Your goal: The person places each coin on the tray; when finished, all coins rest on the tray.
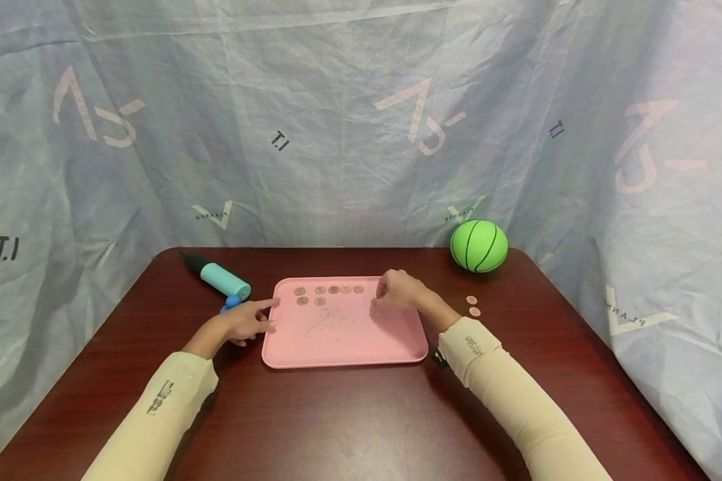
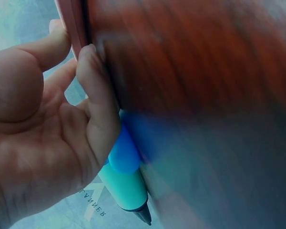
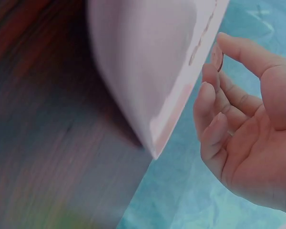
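A pink tray point(image 1: 343, 344) lies on the table with several copper coins point(image 1: 333, 290) in two rows toward its far left. Over the tray's right part, my right hand point(image 1: 400, 290) pinches a single coin point(image 3: 218, 57) between thumb and fingertip; the right wrist view shows this coin held on edge. My left hand point(image 1: 247, 322) holds the tray's left rim, its thumb and fingers at the edge point(image 2: 74, 28). Two more coins point(image 1: 472, 306) lie on the table to the right of the tray.
A green ball point(image 1: 478, 246) with black lines sits at the back right. At the back left lies a turquoise cylinder point(image 1: 221, 278) with a black tapered end, and a blue rounded object point(image 1: 232, 302) is beside my left hand. Grey printed cloth point(image 1: 337, 167) hangs behind the dark red table point(image 1: 337, 427).
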Demonstrator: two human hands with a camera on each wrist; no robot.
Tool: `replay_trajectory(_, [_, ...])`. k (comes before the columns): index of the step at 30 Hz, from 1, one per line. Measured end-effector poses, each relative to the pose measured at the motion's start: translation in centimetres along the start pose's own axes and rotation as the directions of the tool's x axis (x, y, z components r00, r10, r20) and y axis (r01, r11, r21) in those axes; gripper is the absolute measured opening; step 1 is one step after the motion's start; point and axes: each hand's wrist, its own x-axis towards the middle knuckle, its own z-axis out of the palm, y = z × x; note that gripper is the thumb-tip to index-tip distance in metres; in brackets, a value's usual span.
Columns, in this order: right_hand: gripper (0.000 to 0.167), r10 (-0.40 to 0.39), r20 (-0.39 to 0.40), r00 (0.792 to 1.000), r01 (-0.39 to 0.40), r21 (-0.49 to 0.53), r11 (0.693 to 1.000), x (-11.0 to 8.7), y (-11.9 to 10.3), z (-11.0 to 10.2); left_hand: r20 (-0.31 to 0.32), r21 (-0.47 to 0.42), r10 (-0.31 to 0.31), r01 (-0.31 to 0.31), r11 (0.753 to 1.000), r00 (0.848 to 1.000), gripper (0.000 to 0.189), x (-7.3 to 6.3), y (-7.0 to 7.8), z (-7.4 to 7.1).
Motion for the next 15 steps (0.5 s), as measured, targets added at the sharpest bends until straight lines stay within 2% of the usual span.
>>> replay_trajectory(3, [0.018, -0.001, 0.035, 0.999, 0.002, -0.044, 0.999, 0.5, -0.8, 0.4, 0.001, 0.002, -0.006, 0.006, 1.0, 1.0, 0.069, 0.0, 0.0, 0.1])
replay_trajectory(7, [0.015, -0.037, 0.066, 0.997, 0.044, -0.107, 0.993, 0.9, -1.6, 0.9, -0.002, 0.005, -0.008, 0.008, 1.0, 1.0, 0.069, 0.1, 0.0, 0.1])
replay_trajectory(11, [0.01, -0.082, 0.102, 0.991, 0.093, -0.106, 0.99, 1.1, -2.2, 1.1, -0.004, 0.005, -0.007, 0.007, 1.0, 1.0, 0.069, 0.2, -0.1, 0.1])
replay_trajectory(15, [0.009, -0.099, 0.115, 0.988, 0.11, -0.095, 0.989, 1.3, -2.4, 1.2, -0.003, 0.005, -0.004, 0.004, 1.0, 1.0, 0.069, 0.2, -0.1, 0.0])
